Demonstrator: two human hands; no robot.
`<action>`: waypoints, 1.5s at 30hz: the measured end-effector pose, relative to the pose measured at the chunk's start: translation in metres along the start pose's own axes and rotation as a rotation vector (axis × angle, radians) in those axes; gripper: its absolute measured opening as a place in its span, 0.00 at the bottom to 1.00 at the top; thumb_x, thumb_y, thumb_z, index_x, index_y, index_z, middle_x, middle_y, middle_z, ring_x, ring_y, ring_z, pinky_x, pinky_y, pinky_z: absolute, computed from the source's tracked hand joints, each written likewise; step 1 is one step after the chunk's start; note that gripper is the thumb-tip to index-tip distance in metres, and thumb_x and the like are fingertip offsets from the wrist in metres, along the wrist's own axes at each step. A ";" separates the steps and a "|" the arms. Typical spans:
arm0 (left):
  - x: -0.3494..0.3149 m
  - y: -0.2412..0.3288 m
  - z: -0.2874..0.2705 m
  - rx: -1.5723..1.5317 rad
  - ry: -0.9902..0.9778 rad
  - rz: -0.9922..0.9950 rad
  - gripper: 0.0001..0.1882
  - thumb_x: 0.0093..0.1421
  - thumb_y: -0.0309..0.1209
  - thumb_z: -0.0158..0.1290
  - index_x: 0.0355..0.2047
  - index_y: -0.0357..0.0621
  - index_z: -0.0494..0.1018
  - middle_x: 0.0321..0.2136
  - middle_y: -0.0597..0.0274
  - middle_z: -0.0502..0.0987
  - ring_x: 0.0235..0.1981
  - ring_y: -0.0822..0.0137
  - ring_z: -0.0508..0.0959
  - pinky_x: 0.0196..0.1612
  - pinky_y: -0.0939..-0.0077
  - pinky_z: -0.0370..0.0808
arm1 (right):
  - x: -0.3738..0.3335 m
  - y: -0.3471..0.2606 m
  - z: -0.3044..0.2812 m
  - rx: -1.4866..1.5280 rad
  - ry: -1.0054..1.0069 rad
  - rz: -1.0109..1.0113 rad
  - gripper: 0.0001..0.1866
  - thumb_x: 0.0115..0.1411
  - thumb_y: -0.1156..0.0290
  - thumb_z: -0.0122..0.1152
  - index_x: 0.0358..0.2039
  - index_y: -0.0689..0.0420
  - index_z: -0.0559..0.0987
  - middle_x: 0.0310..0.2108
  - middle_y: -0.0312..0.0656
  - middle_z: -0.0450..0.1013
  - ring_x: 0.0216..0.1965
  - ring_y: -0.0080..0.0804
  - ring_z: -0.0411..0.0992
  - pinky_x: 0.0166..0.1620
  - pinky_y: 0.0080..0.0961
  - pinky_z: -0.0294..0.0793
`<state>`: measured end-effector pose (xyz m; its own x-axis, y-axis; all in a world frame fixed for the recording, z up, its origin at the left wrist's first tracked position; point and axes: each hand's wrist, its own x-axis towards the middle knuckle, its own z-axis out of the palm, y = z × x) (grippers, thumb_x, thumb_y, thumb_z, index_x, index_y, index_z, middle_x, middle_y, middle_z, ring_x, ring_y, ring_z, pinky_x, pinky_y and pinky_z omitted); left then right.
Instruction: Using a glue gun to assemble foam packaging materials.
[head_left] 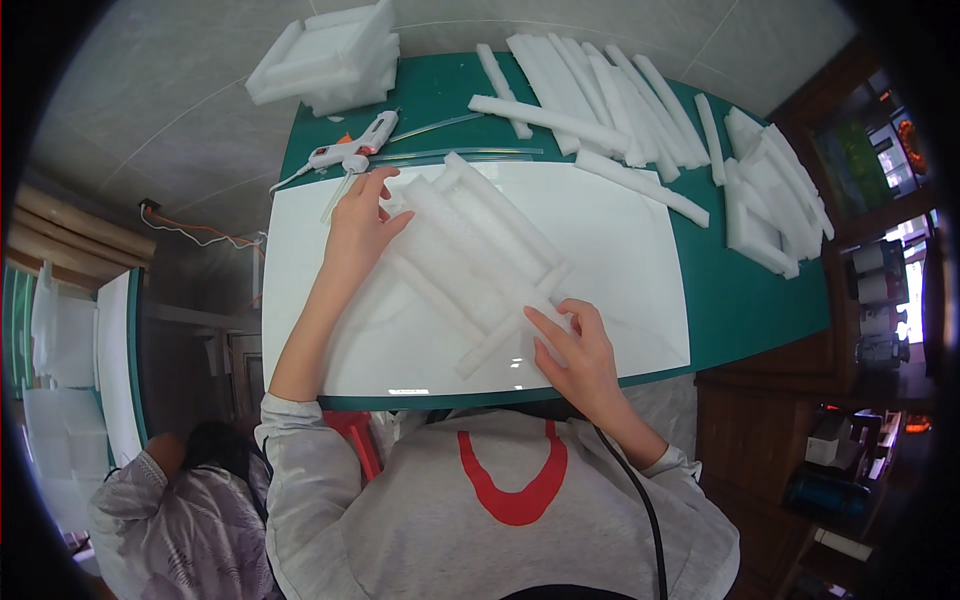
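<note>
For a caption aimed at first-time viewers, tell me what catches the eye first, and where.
First, the foam piece lying aslant on the white sheet, between the left hand and right hand. Next, the strips fanned across the far side of the green table. Then the red curve on the sweatshirt, bottom centre.

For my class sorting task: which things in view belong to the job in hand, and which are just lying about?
Likely the job:
- handled foam assembly
- white sheet beneath
- glue gun
- loose foam strips

Apparently just lying about:
- partly hidden red object
- shelf containers at right
</note>
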<state>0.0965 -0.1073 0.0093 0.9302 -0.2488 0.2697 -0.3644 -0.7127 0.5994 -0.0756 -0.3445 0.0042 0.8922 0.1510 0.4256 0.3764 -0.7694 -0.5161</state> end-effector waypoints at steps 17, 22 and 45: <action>-0.006 0.002 0.003 0.141 0.055 0.222 0.19 0.48 0.24 0.56 0.41 0.57 0.72 0.38 0.64 0.66 0.24 0.66 0.75 0.27 0.72 0.73 | 0.002 -0.003 -0.003 0.025 -0.038 0.025 0.25 0.42 0.82 0.58 0.44 0.53 0.75 0.37 0.47 0.63 0.36 0.40 0.66 0.33 0.28 0.69; -0.006 -0.002 0.003 0.144 0.043 0.237 0.18 0.49 0.25 0.55 0.41 0.56 0.73 0.38 0.64 0.67 0.23 0.64 0.75 0.28 0.72 0.73 | 0.005 -0.003 -0.004 0.020 -0.050 -0.007 0.24 0.43 0.82 0.57 0.45 0.54 0.74 0.38 0.49 0.63 0.36 0.42 0.65 0.33 0.29 0.68; -0.007 -0.002 0.008 0.320 0.031 0.394 0.19 0.51 0.21 0.50 0.45 0.40 0.68 0.46 0.62 0.69 0.35 0.61 0.73 0.38 0.72 0.74 | 0.005 0.000 0.002 -0.027 -0.035 -0.037 0.24 0.45 0.79 0.59 0.47 0.53 0.73 0.41 0.50 0.63 0.36 0.42 0.64 0.36 0.31 0.67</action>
<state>0.0906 -0.1094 0.0005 0.7212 -0.5234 0.4537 -0.6517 -0.7348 0.1882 -0.0708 -0.3426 0.0042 0.8864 0.2008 0.4170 0.4025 -0.7793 -0.4803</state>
